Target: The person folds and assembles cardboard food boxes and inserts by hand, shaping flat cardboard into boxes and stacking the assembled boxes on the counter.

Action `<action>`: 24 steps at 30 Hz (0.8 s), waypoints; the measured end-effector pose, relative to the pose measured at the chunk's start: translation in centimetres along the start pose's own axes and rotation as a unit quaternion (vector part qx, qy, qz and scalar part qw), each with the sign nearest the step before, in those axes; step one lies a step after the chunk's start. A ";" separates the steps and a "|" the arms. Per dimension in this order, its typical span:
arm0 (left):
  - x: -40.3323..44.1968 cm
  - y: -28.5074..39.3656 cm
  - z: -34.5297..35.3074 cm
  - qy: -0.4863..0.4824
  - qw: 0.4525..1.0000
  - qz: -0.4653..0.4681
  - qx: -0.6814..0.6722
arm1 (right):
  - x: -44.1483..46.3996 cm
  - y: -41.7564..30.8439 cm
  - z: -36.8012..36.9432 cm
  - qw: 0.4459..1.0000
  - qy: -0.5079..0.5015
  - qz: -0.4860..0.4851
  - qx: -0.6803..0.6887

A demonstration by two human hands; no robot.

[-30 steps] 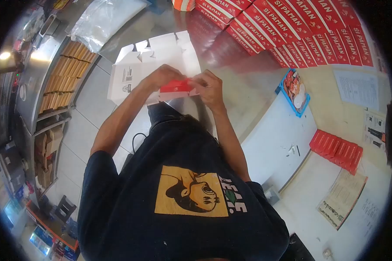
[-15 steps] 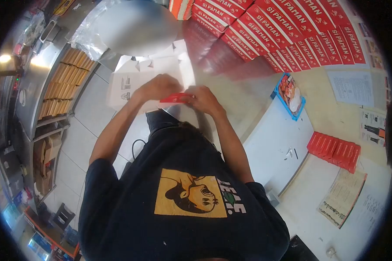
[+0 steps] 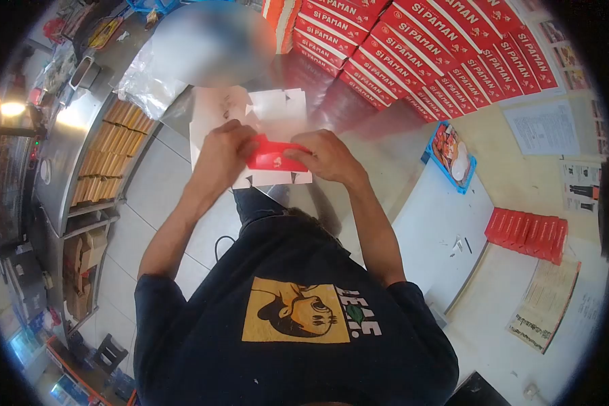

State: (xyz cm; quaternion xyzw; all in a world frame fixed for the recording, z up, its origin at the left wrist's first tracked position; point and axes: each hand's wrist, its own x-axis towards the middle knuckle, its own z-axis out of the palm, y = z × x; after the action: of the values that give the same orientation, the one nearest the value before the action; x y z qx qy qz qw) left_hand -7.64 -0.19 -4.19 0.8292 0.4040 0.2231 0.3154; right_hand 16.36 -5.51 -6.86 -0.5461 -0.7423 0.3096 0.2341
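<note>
Both hands at partly folded white carton (image 3: 277,106), over shiny surface (image 3: 389,149). Left hand (image 3: 227,152): fingers bent at left end of carton's red panel (image 3: 275,157). Right hand (image 3: 328,155): thumb across same panel's right end, gripping. Tall stack of red SI PAMAN boxes (image 3: 413,54) beyond, to right. Blue-edged food picture (image 3: 451,157) at right; row of small red packs (image 3: 526,235) farther along, paper sheet (image 3: 545,308) beside. Crumpled clear plastic (image 3: 149,84) upper left; shelf (image 3: 81,159) with brown cardboard stacks (image 3: 115,152) above tiled floor (image 3: 157,179).
</note>
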 end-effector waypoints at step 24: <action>-2.2 -4.9 14.5 0.105 0.993 0.036 0.035 | -4.1 13.6 11.5 0.831 0.500 0.205 0.132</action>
State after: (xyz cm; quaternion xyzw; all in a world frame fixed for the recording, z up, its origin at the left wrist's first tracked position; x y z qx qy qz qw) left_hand -2.49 -4.60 -18.06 0.8256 0.4124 0.3058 0.2341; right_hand 18.70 -8.88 -24.66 -0.7297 -0.3473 0.1300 0.5745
